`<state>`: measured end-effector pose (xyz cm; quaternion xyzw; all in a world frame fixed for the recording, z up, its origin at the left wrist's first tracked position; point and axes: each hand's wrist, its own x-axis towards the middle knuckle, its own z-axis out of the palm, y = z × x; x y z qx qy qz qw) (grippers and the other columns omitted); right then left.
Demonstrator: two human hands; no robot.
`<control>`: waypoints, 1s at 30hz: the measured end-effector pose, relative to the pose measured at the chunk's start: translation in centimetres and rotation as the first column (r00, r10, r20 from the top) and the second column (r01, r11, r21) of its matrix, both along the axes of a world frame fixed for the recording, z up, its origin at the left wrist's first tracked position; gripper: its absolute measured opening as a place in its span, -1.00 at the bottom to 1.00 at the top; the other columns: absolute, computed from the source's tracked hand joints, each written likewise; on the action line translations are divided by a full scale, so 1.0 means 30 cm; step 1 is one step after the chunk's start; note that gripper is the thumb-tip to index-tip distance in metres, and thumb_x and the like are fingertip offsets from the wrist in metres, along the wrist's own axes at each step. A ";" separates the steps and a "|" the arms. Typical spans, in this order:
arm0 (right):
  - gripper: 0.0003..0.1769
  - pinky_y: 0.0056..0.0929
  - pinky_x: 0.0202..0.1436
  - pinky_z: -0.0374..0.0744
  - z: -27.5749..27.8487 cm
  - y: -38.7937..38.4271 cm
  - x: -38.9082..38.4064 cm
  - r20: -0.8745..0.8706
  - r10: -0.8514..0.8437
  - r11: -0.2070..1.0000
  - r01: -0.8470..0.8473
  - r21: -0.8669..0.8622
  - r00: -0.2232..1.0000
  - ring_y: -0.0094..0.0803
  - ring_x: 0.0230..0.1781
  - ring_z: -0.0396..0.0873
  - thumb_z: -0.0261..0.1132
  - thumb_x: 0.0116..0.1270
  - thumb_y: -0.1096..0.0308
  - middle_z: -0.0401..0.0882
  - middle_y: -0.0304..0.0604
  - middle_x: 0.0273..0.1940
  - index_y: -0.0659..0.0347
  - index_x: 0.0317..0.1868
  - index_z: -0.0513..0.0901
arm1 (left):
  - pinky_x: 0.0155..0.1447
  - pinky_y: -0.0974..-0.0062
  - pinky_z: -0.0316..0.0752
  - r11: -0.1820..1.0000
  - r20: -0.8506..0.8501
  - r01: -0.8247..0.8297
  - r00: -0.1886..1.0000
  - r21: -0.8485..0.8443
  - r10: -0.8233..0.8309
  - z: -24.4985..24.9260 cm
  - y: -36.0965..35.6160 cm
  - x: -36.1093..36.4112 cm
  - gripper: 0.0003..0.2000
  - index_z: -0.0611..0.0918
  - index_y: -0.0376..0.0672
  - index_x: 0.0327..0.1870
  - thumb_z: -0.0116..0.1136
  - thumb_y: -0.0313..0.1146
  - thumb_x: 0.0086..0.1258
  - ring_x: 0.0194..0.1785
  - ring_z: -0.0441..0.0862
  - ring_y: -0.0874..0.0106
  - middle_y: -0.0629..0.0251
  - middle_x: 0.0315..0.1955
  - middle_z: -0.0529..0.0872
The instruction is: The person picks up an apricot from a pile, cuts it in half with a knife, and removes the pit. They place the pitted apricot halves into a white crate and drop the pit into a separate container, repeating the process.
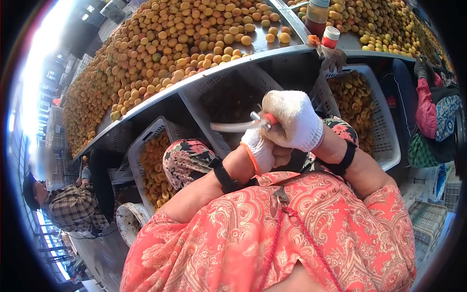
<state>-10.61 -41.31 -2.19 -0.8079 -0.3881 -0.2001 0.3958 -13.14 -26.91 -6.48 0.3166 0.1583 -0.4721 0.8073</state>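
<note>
Both hands meet in front of my chest, in white knitted gloves. My right hand (292,119) is closed round the red handle of pruning shears (265,121). Their metal blades point left and are smeared by motion. Just below, my left hand (262,152) is pressed close against the right one, its glove edged in orange at the cuff. Its fingers are curled and partly bare. What they hold, if anything, is hidden behind the right hand. Beneath the hands, between my knees, a crate (194,100) holds dark contents too shadowed to make out.
A metal-edged table (214,73) ahead is heaped with apricots (160,48). Crates of halved apricots stand at left (134,158) and right (389,131). A red jar (331,38), a bottle (316,17) and a dirty glove (333,58) sit at the table edge. Other people are at both sides.
</note>
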 end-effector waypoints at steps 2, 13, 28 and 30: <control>-0.82 -0.16 -0.36 0.57 -0.007 -0.008 0.007 0.022 0.099 0.995 -0.100 0.023 0.995 0.01 -0.40 0.60 0.41 0.06 0.36 0.56 -0.04 -0.42 0.18 -0.37 0.58 | -0.61 0.58 -0.06 0.997 0.047 0.066 0.997 -0.039 -0.064 0.014 -0.002 -0.018 -0.49 0.47 0.11 -0.49 0.19 0.38 0.25 -0.72 0.16 0.59 0.53 -0.66 0.36; -0.85 -0.41 -0.35 0.53 -0.038 0.063 -0.011 -0.360 -0.095 0.784 0.293 0.547 0.928 -0.38 -0.45 0.56 0.36 0.37 0.32 0.57 -0.17 -0.45 0.21 -0.28 0.61 | -0.29 0.34 0.49 0.942 0.002 -0.296 0.954 -0.156 0.300 0.057 0.009 0.107 -0.54 0.58 -0.05 -0.22 -0.02 0.22 0.49 -0.38 0.55 0.38 0.36 -0.44 0.59; -0.75 -0.57 -0.28 0.59 0.176 -0.044 -0.116 -0.376 0.044 0.622 0.269 0.735 0.926 -0.60 -0.39 0.62 0.38 0.45 0.28 0.71 -0.21 -0.34 0.35 -0.13 0.70 | -0.48 0.55 0.23 0.925 0.161 -0.216 0.947 -0.313 0.276 0.156 0.085 0.004 -0.46 0.51 -0.32 0.18 0.02 0.06 0.53 -0.46 0.37 0.43 0.33 -0.45 0.39; -0.78 -0.55 -0.26 0.62 0.159 -0.033 -0.106 -0.320 0.209 0.562 0.154 0.813 0.924 -0.55 -0.37 0.65 0.40 0.43 0.30 0.72 -0.17 -0.30 0.33 -0.17 0.69 | -0.44 0.57 0.26 0.933 0.204 -0.149 0.953 -0.326 0.223 0.152 0.095 0.007 -0.47 0.54 -0.28 0.14 0.04 0.08 0.52 -0.44 0.38 0.45 0.33 -0.42 0.44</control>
